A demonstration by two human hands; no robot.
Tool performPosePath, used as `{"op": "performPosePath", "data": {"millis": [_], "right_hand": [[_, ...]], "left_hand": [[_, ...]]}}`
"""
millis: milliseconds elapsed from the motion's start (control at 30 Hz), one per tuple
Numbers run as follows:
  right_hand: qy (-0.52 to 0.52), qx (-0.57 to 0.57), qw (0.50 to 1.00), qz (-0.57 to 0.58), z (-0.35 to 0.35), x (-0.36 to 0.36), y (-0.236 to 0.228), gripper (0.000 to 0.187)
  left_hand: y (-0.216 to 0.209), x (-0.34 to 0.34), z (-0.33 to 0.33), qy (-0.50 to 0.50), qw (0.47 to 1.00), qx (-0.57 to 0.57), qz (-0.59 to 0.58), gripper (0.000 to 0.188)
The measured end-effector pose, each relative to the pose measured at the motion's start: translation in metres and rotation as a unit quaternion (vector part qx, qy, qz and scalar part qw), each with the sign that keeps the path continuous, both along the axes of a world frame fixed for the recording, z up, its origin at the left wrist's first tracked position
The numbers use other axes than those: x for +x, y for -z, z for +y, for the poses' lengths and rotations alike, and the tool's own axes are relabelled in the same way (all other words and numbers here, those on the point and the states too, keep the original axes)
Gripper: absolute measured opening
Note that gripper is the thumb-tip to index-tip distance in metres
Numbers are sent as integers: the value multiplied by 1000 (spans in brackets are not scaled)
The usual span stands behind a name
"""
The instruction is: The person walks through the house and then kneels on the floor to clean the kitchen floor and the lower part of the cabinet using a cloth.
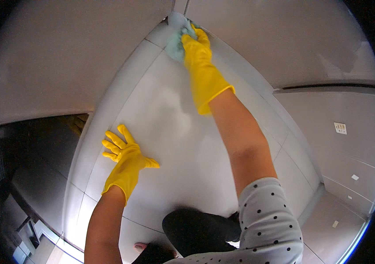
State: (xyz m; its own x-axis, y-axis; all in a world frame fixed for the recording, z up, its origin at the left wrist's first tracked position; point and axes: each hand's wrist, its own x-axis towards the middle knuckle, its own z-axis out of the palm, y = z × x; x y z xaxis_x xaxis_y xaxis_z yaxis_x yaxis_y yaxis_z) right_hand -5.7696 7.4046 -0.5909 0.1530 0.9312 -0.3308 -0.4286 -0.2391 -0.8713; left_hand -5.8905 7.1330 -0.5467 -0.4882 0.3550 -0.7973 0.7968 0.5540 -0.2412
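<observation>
Both my hands wear yellow rubber gloves. At the far corner of the tiled floor (169,176), my right hand (198,48) is closed on a pale blue-green cloth (176,46), pressing it down where the two walls meet. Part of the cloth is hidden beneath the glove. My left hand (125,152) lies flat on the light grey tiles at the left, with fingers spread and nothing in it. My right arm is stretched far forward, while the left one props near my body.
Grey-brown walls (73,53) rise on both sides of the floor. A dark glossy panel (42,163) stands at the left. Small white switch plates (340,128) sit on the right wall. My knee in black trousers (196,229) is on the floor at the bottom.
</observation>
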Motion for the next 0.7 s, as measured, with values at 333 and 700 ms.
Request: {"op": "performPosePath", "data": {"millis": [333,700], "right_hand": [[-73,157,777,-606,-65,177,24,31],[286,-2,957,42,-133,317,40,32]], "left_hand": [[-1,12,7,4,1000,5,-5,175],[-8,17,4,-12,1000,17,9,172]]}}
